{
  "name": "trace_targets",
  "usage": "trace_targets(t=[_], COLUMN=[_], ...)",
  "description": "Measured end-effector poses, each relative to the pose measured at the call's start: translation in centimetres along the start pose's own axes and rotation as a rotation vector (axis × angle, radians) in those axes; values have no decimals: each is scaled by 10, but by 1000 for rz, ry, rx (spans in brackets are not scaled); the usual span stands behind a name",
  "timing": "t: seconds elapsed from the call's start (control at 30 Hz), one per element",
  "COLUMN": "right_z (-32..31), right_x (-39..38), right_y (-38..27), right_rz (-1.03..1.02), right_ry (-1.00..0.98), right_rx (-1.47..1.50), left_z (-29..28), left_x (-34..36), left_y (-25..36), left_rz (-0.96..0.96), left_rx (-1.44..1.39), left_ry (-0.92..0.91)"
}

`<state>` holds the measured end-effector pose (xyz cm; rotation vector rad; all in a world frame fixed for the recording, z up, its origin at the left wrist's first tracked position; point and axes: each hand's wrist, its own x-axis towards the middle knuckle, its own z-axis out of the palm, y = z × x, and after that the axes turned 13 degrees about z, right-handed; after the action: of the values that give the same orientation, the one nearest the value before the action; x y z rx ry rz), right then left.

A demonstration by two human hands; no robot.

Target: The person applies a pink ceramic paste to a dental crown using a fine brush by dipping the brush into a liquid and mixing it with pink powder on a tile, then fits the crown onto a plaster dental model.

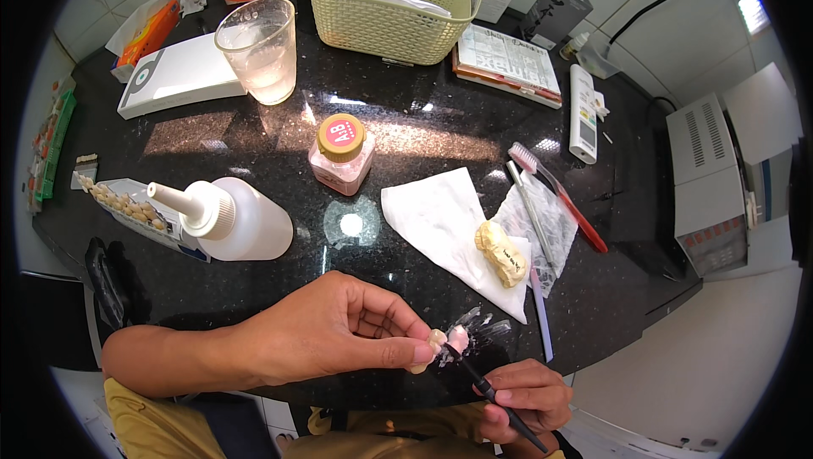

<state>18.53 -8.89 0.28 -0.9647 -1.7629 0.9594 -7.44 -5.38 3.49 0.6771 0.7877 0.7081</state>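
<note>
My left hand (339, 336) pinches a small cream-coloured, tooth-like dental piece (437, 341) between thumb and fingers, low over the counter's near edge. Right beside it sits a small pinkish-white lump of paste (458, 338), with whitish smears around it. My right hand (529, 400) grips a slim black brush-like tool (495, 398) like a pen. The tool's tip reaches the paste and the dental piece; whether it touches both I cannot tell. Beyond my right hand, a cream dental cast (500, 253) with dark handwriting lies on a white paper napkin (440, 213).
A white nozzle bottle (246, 220) stands left, a gold-capped jar of pink powder (342, 154) ahead. Farther back are a plastic cup of liquid (264, 61) and a green basket (389, 23). A red toothbrush (567, 205), a metal instrument (532, 215) and a lilac stick (540, 317) lie right.
</note>
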Motion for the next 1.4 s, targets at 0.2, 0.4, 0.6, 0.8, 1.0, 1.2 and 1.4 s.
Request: trace_targets(t=[0.2,0.4,0.6,0.8,1.0,1.2,1.4], right_z=[1,-1,-6,-6,-6,-3,-3], right_x=[-2,-2,-6,-3,0,-1,-2], right_y=[-1,-1,1,2,2,3,3], right_rz=[4,23,-7,-24,-24,-33,-33], right_ry=[28,37,39,16,-1,12,19], right_rx=[2,22,-4,1,-5,-19,-9], left_z=[2,6,9,8,8,7,7], left_x=[-1,-3,-2,-1,-1,-2,-2], left_y=[-2,-5,-5,-6,-6,-6,-7], left_rz=[31,85,102,100,102,98,107], left_rx=[26,110,143,134,135,135,132], left_ry=[-9,-2,8,6,-4,-7,-8])
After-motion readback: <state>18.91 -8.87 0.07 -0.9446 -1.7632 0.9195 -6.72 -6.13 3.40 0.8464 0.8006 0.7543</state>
